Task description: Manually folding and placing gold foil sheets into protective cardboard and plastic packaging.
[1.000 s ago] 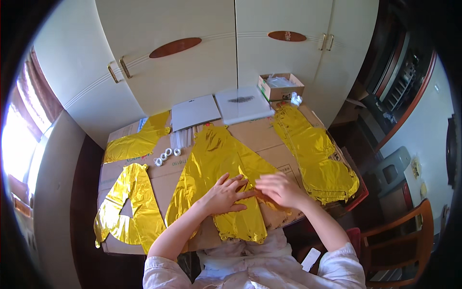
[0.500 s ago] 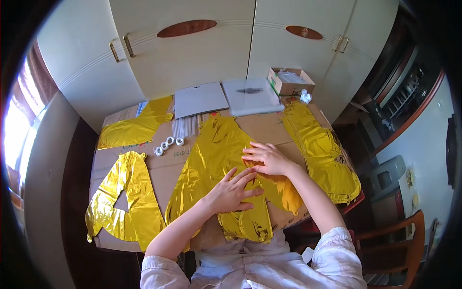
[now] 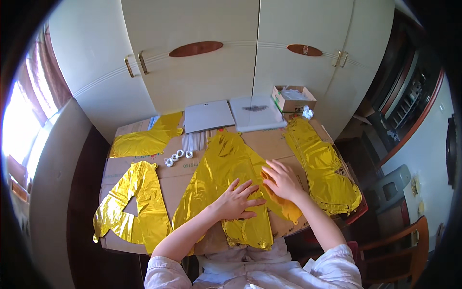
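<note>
Flat gold foil balloons lie on the brown cardboard. In the middle is a large foil balloon [image 3: 207, 178], with a folded foil piece [image 3: 250, 231] lying over its near part. My left hand [image 3: 236, 201] rests palm down on this foil, fingers spread. Just right of it, my right hand [image 3: 281, 182] lies on the foil's right side with its fingers stretched out and slightly bent. Neither hand grips anything. An A-shaped foil balloon [image 3: 149, 195] with a triangular hole lies to the left.
Another gold foil balloon [image 3: 144, 142] lies far left, and stacked foil balloons [image 3: 320, 168] on the right. Several white ribbon-like rolls [image 3: 180, 153], white sticks [image 3: 195, 141], a grey card [image 3: 209, 117], a clear plastic sheet [image 3: 257, 118] and a small box [image 3: 293, 101] sit along the back.
My right hand has slid right and nearer over the foil, away from the left fingers. My left hand stays spread on the foil. The whole view has tilted up slightly.
</note>
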{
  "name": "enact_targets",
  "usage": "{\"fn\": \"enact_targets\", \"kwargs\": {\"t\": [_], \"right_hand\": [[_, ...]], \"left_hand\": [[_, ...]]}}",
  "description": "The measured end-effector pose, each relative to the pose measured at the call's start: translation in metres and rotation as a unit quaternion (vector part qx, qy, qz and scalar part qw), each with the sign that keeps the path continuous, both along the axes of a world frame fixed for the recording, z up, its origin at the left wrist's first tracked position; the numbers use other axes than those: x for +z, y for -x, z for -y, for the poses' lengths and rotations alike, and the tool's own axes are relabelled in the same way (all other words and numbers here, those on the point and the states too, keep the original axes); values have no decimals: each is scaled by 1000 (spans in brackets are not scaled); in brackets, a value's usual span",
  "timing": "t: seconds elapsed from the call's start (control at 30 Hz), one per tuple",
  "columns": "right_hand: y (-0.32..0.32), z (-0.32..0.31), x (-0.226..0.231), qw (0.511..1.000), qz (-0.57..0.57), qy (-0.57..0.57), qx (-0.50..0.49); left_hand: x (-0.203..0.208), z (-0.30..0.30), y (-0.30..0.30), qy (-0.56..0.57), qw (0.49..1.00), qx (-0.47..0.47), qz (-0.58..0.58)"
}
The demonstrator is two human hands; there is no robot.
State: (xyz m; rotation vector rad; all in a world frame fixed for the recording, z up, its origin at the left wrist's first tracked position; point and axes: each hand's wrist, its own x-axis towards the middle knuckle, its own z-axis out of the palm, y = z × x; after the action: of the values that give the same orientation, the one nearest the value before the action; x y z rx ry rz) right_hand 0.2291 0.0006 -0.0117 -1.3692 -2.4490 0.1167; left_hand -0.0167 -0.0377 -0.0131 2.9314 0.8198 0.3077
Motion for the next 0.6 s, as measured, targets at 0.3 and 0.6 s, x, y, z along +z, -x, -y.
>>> {"fn": "enact_targets", "kwargs": {"t": [0.3, 0.6], "right_hand": [[-18, 55, -13, 999, 24, -15, 27], [-24, 73, -12, 999, 24, -19, 30]], "left_hand": [[6, 7, -4, 11, 1000, 4, -16], [10, 26, -4, 16, 999, 25, -18]]}}
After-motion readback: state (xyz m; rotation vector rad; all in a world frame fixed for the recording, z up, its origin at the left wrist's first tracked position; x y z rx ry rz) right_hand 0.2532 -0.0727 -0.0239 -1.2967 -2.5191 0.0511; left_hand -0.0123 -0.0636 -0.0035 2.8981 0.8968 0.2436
